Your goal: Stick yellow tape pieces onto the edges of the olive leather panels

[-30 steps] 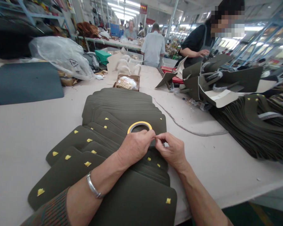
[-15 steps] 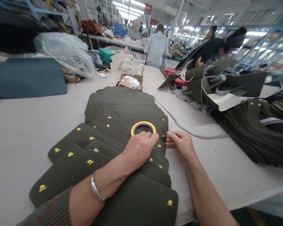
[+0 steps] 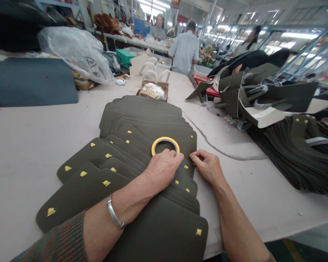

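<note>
A fanned row of dark olive leather panels (image 3: 142, 120) lies on the table, several marked with small yellow tape squares (image 3: 106, 183). A roll of yellow tape (image 3: 165, 145) rests on the panels. My left hand (image 3: 161, 169) lies curled on the panels just below the roll, its fingertips touching the roll's near edge. My right hand (image 3: 206, 165) is beside it at the panels' right edge, fingers pinched together against the edge of a panel. What the pinch holds is too small to see.
A small box of gold metal parts (image 3: 153, 91) stands behind the panels. A grey cord (image 3: 221, 151) runs across the table (image 3: 30, 138) at right. Piles of olive pieces (image 3: 295, 145) fill the right side. A plastic bag (image 3: 76, 54) and a dark mat (image 3: 30, 82) sit at left. People work behind.
My hands, pinched together a second ago, have parted. The right hand moved to the panels' right edge; the left hand settled flat below the tape roll.
</note>
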The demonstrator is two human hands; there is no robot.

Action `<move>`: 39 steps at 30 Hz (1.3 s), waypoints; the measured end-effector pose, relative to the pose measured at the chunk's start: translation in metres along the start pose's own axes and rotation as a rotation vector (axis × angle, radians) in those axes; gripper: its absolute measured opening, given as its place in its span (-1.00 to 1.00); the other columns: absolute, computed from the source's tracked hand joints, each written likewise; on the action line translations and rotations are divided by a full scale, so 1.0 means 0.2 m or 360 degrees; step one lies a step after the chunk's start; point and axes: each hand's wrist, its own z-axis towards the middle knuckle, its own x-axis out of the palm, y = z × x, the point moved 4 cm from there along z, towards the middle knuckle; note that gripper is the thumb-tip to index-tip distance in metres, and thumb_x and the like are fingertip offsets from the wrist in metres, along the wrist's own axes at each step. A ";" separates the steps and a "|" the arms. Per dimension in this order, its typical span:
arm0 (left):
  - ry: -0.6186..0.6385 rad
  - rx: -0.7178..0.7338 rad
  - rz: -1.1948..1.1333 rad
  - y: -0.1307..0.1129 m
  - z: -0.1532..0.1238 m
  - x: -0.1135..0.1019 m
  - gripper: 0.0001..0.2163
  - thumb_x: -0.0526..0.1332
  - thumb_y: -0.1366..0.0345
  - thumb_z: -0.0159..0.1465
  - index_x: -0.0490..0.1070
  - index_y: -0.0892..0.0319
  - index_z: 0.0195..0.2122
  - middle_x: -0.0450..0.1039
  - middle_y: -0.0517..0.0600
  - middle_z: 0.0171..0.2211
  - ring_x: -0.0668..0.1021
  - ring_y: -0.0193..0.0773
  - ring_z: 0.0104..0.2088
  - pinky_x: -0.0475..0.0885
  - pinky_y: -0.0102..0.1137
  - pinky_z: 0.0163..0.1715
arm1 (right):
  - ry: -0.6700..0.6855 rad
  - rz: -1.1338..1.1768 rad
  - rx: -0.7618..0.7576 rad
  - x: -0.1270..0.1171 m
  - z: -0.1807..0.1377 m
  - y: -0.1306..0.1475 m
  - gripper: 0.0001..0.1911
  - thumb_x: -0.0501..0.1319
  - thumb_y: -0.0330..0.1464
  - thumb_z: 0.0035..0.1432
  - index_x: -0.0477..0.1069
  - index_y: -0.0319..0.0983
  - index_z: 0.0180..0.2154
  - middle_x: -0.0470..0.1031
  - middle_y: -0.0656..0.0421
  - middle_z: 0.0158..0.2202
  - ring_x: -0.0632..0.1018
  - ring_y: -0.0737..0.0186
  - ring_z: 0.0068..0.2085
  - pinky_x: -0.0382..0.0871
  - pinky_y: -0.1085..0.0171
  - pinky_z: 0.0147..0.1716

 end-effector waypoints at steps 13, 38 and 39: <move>-0.0109 0.0025 -0.0044 0.01 0.00 -0.01 -0.87 0.01 0.42 0.35 0.31 0.13 -0.21 0.40 -0.01 -0.29 0.42 -0.17 -0.23 0.43 -0.35 -0.31 | -0.0029 0.0416 0.0308 -0.02 0.00 -0.09 -0.54 0.25 -0.12 0.04 0.34 -0.26 -0.09 0.48 0.28 -0.63 0.43 0.29 -0.69 0.32 0.34 -0.70; -0.0449 0.0215 -0.0349 0.05 0.00 -0.04 -0.81 -0.02 0.35 0.39 0.30 0.13 -0.04 0.48 -0.02 -0.21 0.54 -0.27 -0.17 0.46 -0.39 -0.15 | 0.0205 0.0027 -0.0234 -0.07 -0.06 0.05 -0.81 0.20 -0.27 0.15 0.56 -0.20 -0.34 0.59 0.17 -0.38 0.54 0.22 -0.38 0.37 0.28 -0.36; -0.0480 0.0245 -0.0397 0.05 0.00 -0.04 -0.79 -0.01 0.35 0.39 0.27 0.13 0.01 0.49 -0.01 -0.17 0.54 -0.28 -0.14 0.46 -0.39 -0.12 | 0.0081 0.0127 -0.0253 -0.07 -0.07 0.06 -0.81 0.21 -0.27 0.15 0.55 -0.21 -0.29 0.59 0.16 -0.36 0.54 0.23 -0.37 0.38 0.28 -0.36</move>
